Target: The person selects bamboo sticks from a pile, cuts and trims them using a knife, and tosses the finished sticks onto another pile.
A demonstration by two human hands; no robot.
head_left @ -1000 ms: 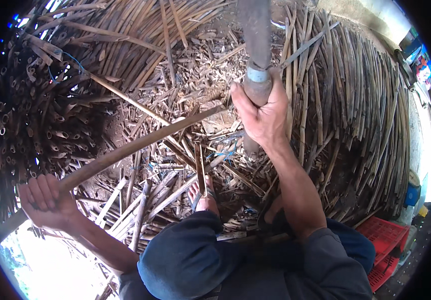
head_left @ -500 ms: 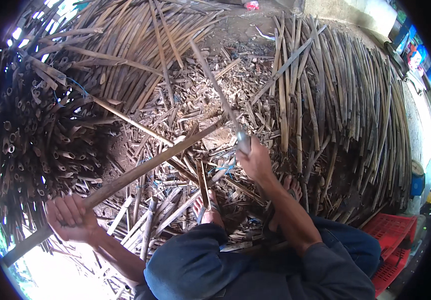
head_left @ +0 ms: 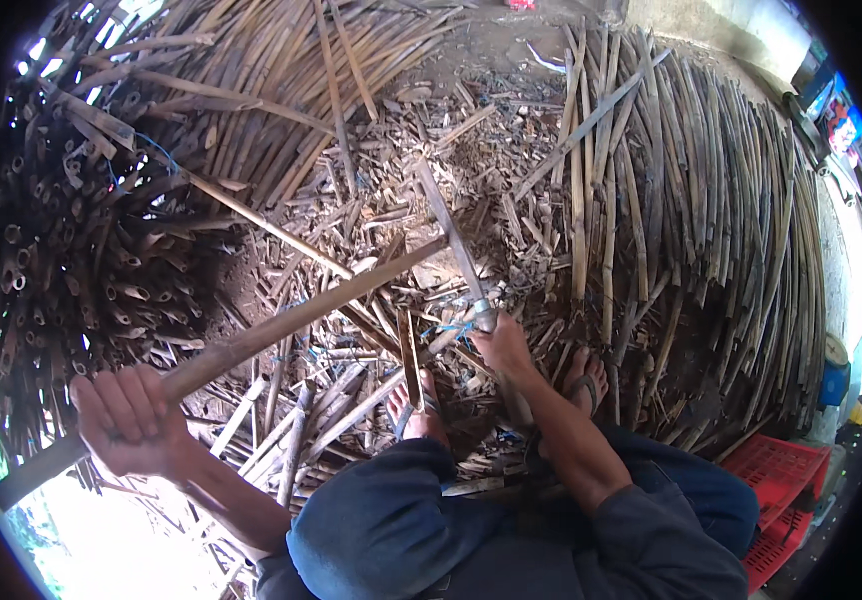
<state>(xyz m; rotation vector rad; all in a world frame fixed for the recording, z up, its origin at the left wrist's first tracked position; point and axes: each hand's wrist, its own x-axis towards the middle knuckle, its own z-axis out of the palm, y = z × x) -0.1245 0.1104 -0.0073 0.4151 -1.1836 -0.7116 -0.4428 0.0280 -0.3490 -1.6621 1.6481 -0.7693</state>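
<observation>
My left hand (head_left: 129,420) is closed round a long bamboo pole (head_left: 301,320), which slants up from the lower left. My right hand (head_left: 499,345) grips the handle of a long-bladed machete (head_left: 451,230). The blade crosses the pole's upper end, over a pale patch of wood (head_left: 429,265) among scattered chips and splinters (head_left: 496,135). A split bamboo piece (head_left: 409,350) stands by my left sandalled foot (head_left: 416,420). My right foot (head_left: 581,385) is just beyond my right forearm.
Dense stacks of cut bamboo (head_left: 81,250) fill the left, with long stems (head_left: 711,230) piled on the right. Red plastic crates (head_left: 771,465) sit at lower right, near a blue container (head_left: 831,385). A pale wall (head_left: 711,30) runs along the back.
My right hand and the machete have swung down from high near the camera to the pole's end. My left hand still holds the pole, shifted only slightly.
</observation>
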